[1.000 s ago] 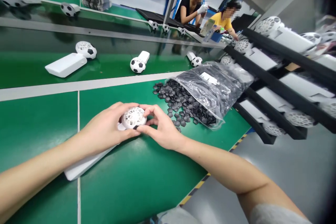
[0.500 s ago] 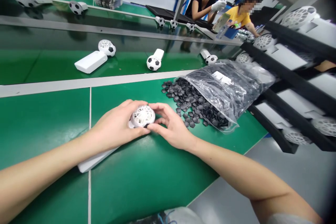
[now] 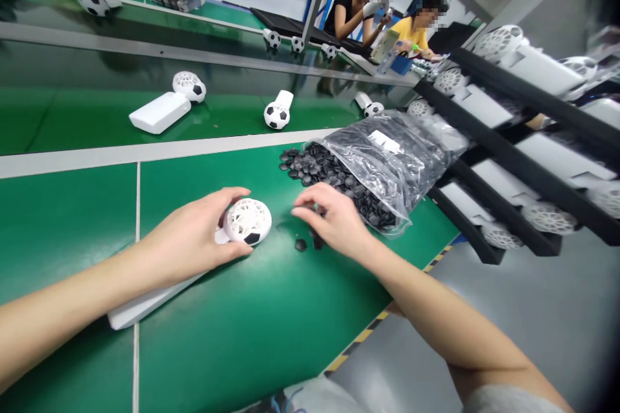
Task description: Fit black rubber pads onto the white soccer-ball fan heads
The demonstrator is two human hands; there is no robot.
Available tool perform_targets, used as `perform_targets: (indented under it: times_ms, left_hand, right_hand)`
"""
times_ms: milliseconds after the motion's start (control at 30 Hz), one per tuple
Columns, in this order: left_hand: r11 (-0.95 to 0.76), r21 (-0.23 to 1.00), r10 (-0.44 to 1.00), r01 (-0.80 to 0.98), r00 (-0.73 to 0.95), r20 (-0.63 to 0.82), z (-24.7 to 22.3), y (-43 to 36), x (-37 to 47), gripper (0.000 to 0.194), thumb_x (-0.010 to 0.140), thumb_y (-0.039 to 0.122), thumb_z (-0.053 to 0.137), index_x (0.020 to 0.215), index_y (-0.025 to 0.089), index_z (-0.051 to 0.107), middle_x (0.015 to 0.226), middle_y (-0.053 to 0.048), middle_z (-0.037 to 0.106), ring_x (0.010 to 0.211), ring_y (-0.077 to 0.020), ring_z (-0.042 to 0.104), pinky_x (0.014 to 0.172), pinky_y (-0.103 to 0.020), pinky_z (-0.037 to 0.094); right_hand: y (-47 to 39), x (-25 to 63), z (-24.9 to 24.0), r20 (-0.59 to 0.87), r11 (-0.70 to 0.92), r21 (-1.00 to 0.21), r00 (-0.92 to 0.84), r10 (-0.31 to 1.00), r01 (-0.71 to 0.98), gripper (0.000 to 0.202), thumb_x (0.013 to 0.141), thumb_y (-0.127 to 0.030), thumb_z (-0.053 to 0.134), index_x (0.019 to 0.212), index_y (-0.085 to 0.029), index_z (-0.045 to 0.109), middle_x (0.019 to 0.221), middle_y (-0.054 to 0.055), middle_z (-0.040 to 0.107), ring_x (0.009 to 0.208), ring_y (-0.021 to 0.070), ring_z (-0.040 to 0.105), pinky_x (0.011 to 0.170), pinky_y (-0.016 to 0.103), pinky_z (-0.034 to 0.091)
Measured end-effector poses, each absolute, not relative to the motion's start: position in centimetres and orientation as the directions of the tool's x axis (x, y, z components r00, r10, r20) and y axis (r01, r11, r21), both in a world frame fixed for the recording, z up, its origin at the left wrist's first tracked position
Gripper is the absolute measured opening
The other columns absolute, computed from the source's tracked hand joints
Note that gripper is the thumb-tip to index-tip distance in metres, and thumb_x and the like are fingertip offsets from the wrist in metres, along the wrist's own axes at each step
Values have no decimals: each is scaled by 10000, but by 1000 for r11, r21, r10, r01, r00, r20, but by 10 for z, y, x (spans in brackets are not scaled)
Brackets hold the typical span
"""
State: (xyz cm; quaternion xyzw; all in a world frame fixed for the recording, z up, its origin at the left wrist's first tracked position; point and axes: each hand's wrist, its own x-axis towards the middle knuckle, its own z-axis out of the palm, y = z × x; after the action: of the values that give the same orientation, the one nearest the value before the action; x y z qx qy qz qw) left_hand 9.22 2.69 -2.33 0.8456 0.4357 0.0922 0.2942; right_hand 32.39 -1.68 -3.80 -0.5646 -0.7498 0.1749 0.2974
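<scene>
My left hand point(image 3: 194, 232) is closed around the neck of a white device with a football-shaped mesh head point(image 3: 248, 221). Its long flat handle point(image 3: 145, 305) lies under my wrist on the green table. One black pentagon patch point(image 3: 252, 239) shows on the front of the ball. To the right, apart from the device, my right hand point(image 3: 334, 216) hovers with curled fingers; a small gap separates thumb and forefinger, and I see nothing between them. Just below it lies a loose black pentagon piece point(image 3: 300, 244), with another partly hidden by the hand.
Black pieces point(image 3: 329, 171) spill from a clear plastic bag point(image 3: 392, 148). Beyond the pale rail point(image 3: 72, 160), football-headed devices point(image 3: 278, 113) rest on a green surface. At right, black racks point(image 3: 513, 122) hold more white devices. Co-workers point(image 3: 351, 16) sit across the line.
My right hand has left the ball head and moved right, toward the loose black pieces. The black patch on the ball's front is now uncovered. My view has shifted right.
</scene>
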Motion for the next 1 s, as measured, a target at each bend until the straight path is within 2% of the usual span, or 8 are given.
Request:
perform_targets:
  times_ms: [133,233,300,367,533,600,767,1000]
  left_hand:
    - [-432,581,784,689,605,-135,-23,30,91,514,615,390,625,1086,268,462,890,-30,653,772,-263,603,622,-352,473]
    - [-584,509,713,633,699,-51,-24,32,87,528,660,284,560,1176,308,447,1096,-17,601,938,-260,574,747,-361,465]
    - [-674,426,665,604,747,-8,-24,32,86,583,684,192,486,1247,327,418,1178,-12,546,1034,-254,519,829,-375,427]
    - [-714,349,649,607,761,2,-23,32,86,618,693,135,426,1278,334,411,1139,-24,549,1006,-248,510,826,-385,407]
    - [-708,342,662,618,749,17,-19,31,89,574,722,125,393,1258,319,460,1034,-26,601,959,-234,507,853,-380,367]
    - [-710,362,655,604,755,26,-19,32,89,551,732,126,396,1245,312,475,1044,-21,610,972,-230,499,870,-379,354]
    - [-713,386,649,585,759,48,-22,32,86,534,745,127,408,1237,322,480,1073,-15,608,980,-225,488,868,-369,350]
    - [-713,392,653,582,754,66,-21,30,86,551,729,85,402,1223,311,496,1021,-13,618,953,-216,493,867,-359,346]
  right_hand:
    - [-26,358,-39,218,187,-173,-148,965,967,102,816,-232,570,826,-169,650,814,68,645,824,205,566,771,340,452]
    - [-28,365,-46,159,226,14,-226,961,974,178,855,-210,499,858,-142,664,809,91,659,783,218,569,742,346,457]
    - [-26,366,-49,148,263,77,-272,951,962,211,862,-146,451,907,-126,656,839,106,658,782,224,566,738,356,456]
    - [-24,366,-49,173,277,25,-277,945,961,241,854,-101,430,984,-126,631,890,109,653,822,223,570,752,356,459]
    - [-29,344,-36,274,339,-495,-227,935,800,127,830,-161,524,907,-198,617,843,24,655,788,154,603,744,295,482]
    - [-32,330,-29,281,415,-599,-306,910,684,122,843,-171,513,877,-219,620,820,8,641,784,140,597,739,285,481]
    - [-39,304,-21,326,538,-603,-434,840,589,172,876,-187,460,961,-234,601,880,31,612,827,145,575,725,282,484]
    - [-42,306,-13,273,554,-395,-482,833,733,210,875,-158,434,1001,-210,594,853,61,602,792,174,562,677,310,470]
